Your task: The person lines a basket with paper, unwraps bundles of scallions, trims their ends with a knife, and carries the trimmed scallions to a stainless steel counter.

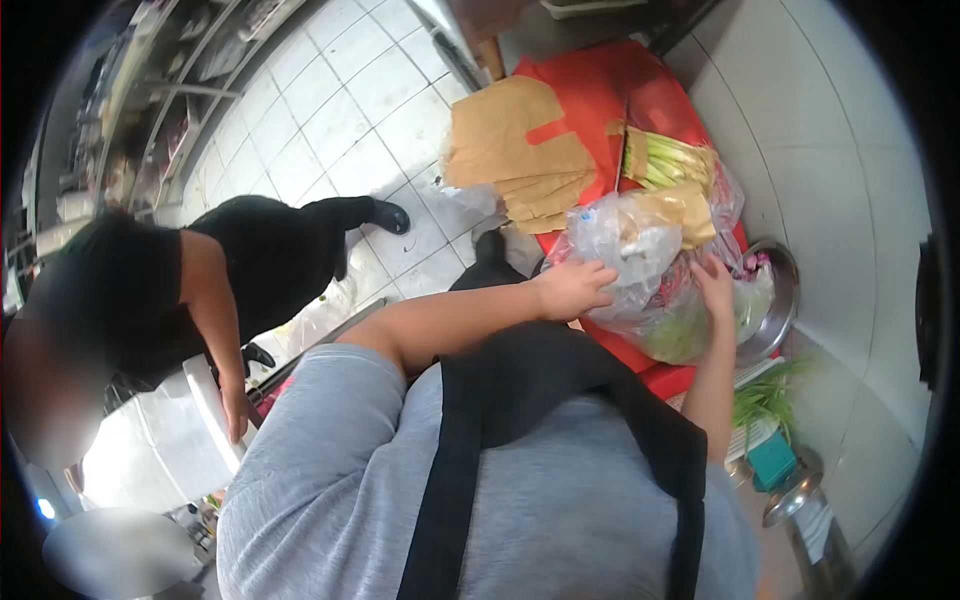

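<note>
My left hand (577, 289) reaches in from the left, fingers spread apart, at the near side of a clear plastic bag (630, 262). My right hand (714, 285) lies against the bag's right side with its fingers extended and apart; its fingertips touch the plastic. Inside the crumpled bag, pale green leafy vegetable (680, 335) shows at the near end and some red print or content in the middle. A piece of brown paper (685, 212) lies on the bag's far side. Pale green stalks (668, 160) stick out just beyond, partly wrapped in brown paper.
A red surface (650, 85) lies under the bag, with brown paper sheets (520, 140) at its left. A metal bowl (785, 300) stands by the tiled wall (835, 130). Green leaves (770, 400) and a teal box (771, 461) are at lower right. A co-worker (230, 270) bends at left beside a white container (165, 440).
</note>
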Available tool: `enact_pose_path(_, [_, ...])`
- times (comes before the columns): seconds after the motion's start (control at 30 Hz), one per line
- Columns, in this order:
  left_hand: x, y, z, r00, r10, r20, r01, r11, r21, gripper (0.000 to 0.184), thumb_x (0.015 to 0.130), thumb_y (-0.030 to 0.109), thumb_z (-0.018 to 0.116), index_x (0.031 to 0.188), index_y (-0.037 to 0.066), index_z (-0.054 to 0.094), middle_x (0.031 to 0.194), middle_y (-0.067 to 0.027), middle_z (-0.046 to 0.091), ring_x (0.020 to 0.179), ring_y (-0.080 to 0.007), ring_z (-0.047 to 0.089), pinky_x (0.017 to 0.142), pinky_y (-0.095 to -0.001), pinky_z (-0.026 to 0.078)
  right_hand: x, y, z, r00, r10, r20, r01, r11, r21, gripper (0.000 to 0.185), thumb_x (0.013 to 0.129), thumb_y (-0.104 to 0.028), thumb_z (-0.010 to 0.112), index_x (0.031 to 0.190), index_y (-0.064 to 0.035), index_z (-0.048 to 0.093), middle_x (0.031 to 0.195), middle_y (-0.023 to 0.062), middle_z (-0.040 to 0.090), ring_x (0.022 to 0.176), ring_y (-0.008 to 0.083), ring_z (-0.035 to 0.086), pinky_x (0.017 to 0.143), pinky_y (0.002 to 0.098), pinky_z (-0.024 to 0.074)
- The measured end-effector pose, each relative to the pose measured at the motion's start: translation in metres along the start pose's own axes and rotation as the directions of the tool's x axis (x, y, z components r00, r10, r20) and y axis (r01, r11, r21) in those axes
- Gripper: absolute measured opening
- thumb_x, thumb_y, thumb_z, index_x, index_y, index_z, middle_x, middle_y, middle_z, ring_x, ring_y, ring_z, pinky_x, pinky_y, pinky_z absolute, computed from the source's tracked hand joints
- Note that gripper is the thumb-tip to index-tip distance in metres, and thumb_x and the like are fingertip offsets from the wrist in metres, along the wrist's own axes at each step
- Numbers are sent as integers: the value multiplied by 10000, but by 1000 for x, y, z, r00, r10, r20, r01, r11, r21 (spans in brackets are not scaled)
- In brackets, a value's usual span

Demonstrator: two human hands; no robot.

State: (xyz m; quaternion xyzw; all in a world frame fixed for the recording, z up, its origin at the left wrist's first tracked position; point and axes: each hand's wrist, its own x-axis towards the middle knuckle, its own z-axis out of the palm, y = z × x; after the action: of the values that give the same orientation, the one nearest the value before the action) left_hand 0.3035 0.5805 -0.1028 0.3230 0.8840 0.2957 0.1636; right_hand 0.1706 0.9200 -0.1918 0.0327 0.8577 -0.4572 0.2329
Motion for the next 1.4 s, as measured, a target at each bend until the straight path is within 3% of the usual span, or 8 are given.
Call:
enact_pose_path(0.13, [-75, -40, 13, 985, -142, -97, 130, 984, -125, 255, 749, 176, 610, 993, 109, 583, 971, -101, 545, 940, -293, 569, 749, -405, 498, -76, -70, -11, 973, 116, -199, -76, 978, 196, 327, 864, -118, 600, 1170, -22, 536, 937, 48, 592, 814, 96, 552, 712, 219, 456])
enact_pose_path(0.27, [-146, -93, 32, 733, -489, 472, 525, 849, 64, 362, 751, 236, 650, 1088, 113, 595, 1065, -121, 574, 1029, -299, 570, 813, -426, 492, -108, -99, 32, 933, 23, -358, 28, 990, 136, 351, 862, -88, 588, 1195, -31, 493, 871, 25, 543, 748, 93, 501, 667, 224, 428])
enact_pose_path(0.37, [-193, -122, 25, 634, -583, 507, 642, 763, 74, 318, 758, 188, 605, 1065, 114, 647, 1122, -121, 608, 1074, -302, 574, 848, -425, 479, -122, -126, 87, 847, -278, -453, 157, 946, -285, 371, 846, -83, 597, 1191, -33, 473, 863, 29, 517, 737, 114, 479, 649, 248, 415])
enact_pose_path(0.57, [-262, -183, 11, 411, -700, 584, 798, 586, 141, 295, 769, 196, 608, 1043, 107, 670, 1140, -111, 606, 1093, -278, 567, 874, -420, 463, -138, -167, 194, 982, -69, 178, 94, 986, -134, 165, 836, -100, 621, 984, -28, 618, 827, 81, 590, 728, 142, 567, 646, 266, 462])
enact_pose_path(0.87, [-259, -183, 16, 540, -782, 311, 841, 498, -209, 346, 773, 241, 635, 1085, 103, 577, 1100, -130, 548, 1069, -323, 540, 874, -430, 460, -100, -196, 265, 850, -130, 510, 203, 975, -90, 301, 812, -147, 654, 1094, -60, 597, 882, 107, 641, 811, 195, 637, 710, 307, 508])
enact_pose_path(1.1, [-257, -130, 80, 388, -810, 439, 889, 204, -410, 639, 753, 435, 658, 1314, 226, 434, 1352, -156, 385, 1246, -356, 393, 988, -490, 376, -19, -219, 387, 450, 184, 874, 47, 972, -229, 711, 768, -353, 705, 1304, 27, 433, 1245, 220, 522, 1129, 267, 538, 930, 345, 435])
enact_pose_path(1.23, [-264, -109, 144, 305, -793, 527, 911, 81, -404, 724, 762, 537, 616, 1390, 311, 336, 1515, -136, 107, 1372, -383, 148, 1039, -592, 251, 44, -166, 482, 538, 351, 767, -41, 919, -392, 904, 700, -450, 725, 1350, 54, 349, 1374, 264, 373, 1278, 317, 388, 1027, 377, 344])
enact_pose_path(1.4, [-273, -81, 169, 289, -808, 514, 874, 3, -486, 696, 756, 478, 650, 1366, 286, 375, 1485, -187, 168, 1338, -401, 230, 1042, -538, 281, 89, -165, 550, 861, -29, 508, 322, 803, -501, 555, 725, -289, 712, 1178, -22, 536, 1186, 208, 522, 1062, 323, 522, 924, 367, 414])
